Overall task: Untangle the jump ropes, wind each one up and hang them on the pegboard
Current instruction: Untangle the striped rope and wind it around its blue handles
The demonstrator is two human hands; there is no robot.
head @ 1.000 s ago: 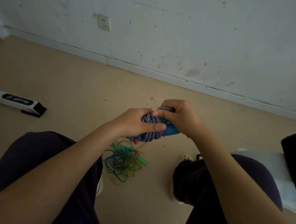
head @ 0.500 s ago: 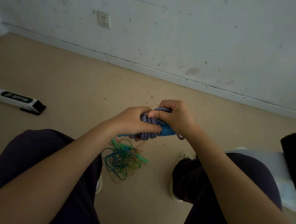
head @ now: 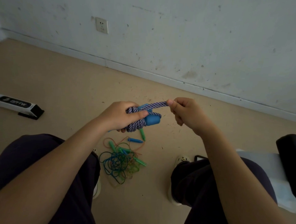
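Gripping purple-white braided rope bundle (head: 136, 123), blue handles | left hand (head: 122, 116) | right hand (head: 185, 113) fingers pinching strand taut

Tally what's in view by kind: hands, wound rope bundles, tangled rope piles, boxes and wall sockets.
Hands: 2, left hand and right hand
Wound rope bundle: 1
Tangled rope pile: 1
Box: 1
Wall socket: 1
Total: 6

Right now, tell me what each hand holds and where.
Left hand grips the wound bundle of the purple braided rope; right hand pinches its loose end.
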